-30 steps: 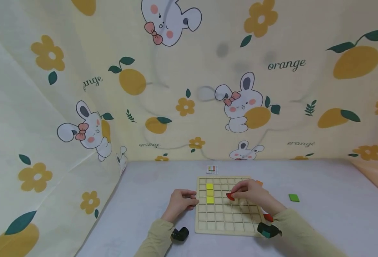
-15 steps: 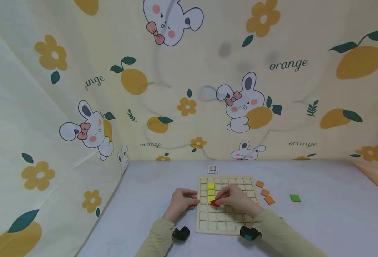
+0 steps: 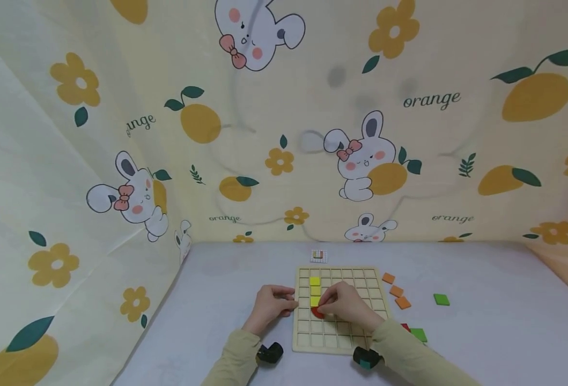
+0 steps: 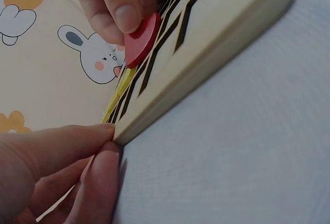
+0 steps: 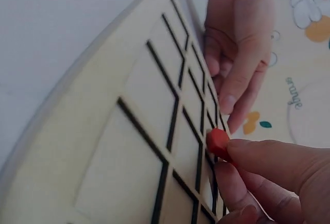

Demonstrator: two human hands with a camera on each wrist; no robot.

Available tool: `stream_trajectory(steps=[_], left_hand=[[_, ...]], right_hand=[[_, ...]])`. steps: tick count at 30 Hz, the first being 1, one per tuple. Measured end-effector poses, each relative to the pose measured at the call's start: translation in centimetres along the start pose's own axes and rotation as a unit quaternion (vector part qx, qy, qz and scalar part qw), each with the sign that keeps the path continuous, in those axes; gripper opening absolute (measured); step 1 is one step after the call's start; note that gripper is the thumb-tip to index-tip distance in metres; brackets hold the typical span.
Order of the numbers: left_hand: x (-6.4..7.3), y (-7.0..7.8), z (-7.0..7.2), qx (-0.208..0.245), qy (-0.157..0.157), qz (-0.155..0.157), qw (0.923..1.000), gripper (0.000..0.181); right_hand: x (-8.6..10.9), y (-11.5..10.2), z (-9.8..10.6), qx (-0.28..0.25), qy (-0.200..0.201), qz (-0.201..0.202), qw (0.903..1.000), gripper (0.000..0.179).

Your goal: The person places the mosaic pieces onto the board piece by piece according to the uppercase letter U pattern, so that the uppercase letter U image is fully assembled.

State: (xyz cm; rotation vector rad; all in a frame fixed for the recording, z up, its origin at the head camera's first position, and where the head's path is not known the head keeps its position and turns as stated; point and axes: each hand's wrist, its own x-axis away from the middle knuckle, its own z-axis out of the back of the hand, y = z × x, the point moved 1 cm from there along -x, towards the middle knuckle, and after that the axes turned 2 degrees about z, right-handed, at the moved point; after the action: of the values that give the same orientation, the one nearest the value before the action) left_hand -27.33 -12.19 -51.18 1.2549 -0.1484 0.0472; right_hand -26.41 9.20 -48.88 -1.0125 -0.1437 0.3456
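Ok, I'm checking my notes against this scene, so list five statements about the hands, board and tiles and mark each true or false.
1. The right hand pinches a flat red piece with a curved edge. True.
2. The left hand holds a green square tile. False: it touches the edge of the pale wooden grid board.
3. Three yellow square tiles line up in one column. True.
4. Three orange square tiles lie on the board. False: they lie beside it, on the white table.
5. A small printed card lies beyond the board's far edge. True.
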Motion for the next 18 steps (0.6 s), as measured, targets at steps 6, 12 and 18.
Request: stream_trajectory(steps=[6, 12, 18], left_hand=[[0.13, -0.08, 0.09, 0.003, -0.003, 0.001, 1.0000, 0.030], [0.15, -0.06, 0.05, -0.001, -0.001, 0.005, 1.0000, 0.030], [0.20, 0.14, 0.05, 0.009, 0.000, 0.004, 1.0000, 0.030]], right_hand=[[0.15, 0.04, -0.37, 0.026, -0.001, 0.014, 0.9995, 0.009], [0.46, -0.24, -0.18, 0.017, -0.018, 0.013, 0.9996, 0.008], [0.65, -0.52, 0.31, 0.005, -0.046, 0.021, 0.9987, 0.014]])
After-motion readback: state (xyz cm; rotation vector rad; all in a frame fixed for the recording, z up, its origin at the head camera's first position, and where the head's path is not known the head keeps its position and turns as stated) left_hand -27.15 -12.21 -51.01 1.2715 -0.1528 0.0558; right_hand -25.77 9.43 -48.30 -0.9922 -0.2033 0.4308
